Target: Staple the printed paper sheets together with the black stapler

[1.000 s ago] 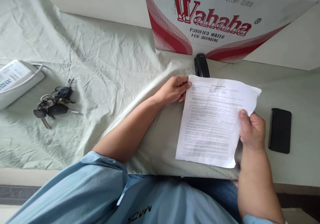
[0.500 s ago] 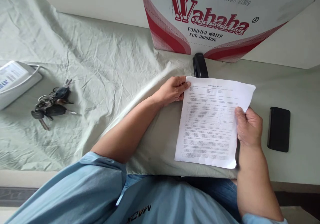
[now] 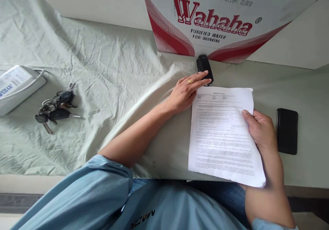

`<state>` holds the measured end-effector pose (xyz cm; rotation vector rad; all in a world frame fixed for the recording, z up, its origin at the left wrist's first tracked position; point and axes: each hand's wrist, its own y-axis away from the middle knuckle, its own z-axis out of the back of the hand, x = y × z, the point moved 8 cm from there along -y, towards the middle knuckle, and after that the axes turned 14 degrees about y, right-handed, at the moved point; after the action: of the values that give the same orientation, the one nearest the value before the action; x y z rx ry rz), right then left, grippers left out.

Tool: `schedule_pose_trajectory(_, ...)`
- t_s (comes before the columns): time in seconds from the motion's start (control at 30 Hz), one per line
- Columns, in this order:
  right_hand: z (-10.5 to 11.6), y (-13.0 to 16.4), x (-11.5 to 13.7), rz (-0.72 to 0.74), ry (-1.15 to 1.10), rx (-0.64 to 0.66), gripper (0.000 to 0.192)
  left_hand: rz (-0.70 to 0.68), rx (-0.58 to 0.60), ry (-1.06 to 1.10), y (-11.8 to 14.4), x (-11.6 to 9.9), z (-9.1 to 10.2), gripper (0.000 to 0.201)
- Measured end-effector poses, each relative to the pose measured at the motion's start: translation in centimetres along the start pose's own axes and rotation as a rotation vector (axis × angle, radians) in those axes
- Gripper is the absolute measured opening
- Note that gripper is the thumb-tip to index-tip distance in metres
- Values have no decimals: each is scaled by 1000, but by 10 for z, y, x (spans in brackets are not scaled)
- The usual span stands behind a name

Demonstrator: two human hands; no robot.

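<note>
Between the thumb and fingers of my right hand (image 3: 260, 127) is the right edge of a printed paper sheet (image 3: 222, 137), headed "Overleaf Notes". Its lower right corner bends up over my wrist. My left hand (image 3: 185, 93) is off the paper, a ring on one finger, with its fingers stretched out over the near part of a black stapler (image 3: 204, 65). Whether the fingertips press on the stapler I cannot tell. The paper's top edge lies just below the stapler's near end, and the left thumb is mostly hidden.
A large Wahaha water carton (image 3: 213, 21) stands behind the stapler. A black phone-like slab (image 3: 287, 131) lies right of my right hand. On the left, a bunch of keys (image 3: 58, 108) rests on the wrinkled green cloth (image 3: 102, 69) beside a white labelled box-shaped thing (image 3: 20, 86).
My left hand has let go of the paper's upper left corner and moved up and right onto the stapler. The paper has tilted and shifted slightly down and right in my right hand.
</note>
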<state>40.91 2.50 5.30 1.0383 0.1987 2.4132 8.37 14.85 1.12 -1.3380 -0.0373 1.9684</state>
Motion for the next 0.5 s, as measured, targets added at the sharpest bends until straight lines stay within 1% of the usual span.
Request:
schedule_pose_trajectory(0.03, -1, -1, 0, -5, -8, 2, 72, 2, -8, 12, 0, 0, 1, 90)
schedule_pose_trajectory(0.1, -1, -2, -2, -19, -29, 1, 75, -10, -33, 54, -2, -4, 5, 89)
schedule_pose_trajectory(0.27, -2, -3, -5, -41, -65, 25, 76, -51, -81, 139, -4, -13, 13, 75)
schedule_pose_trajectory(0.4, -1, -2, -6, -67, -96, 21, 76, -48, -80, 128, -2, -11, 13, 76)
schedule_pose_trajectory(0.5, -3, -1, -7, -96, -100, 69, 76, -77, -71, 113, -2, -10, 10, 74)
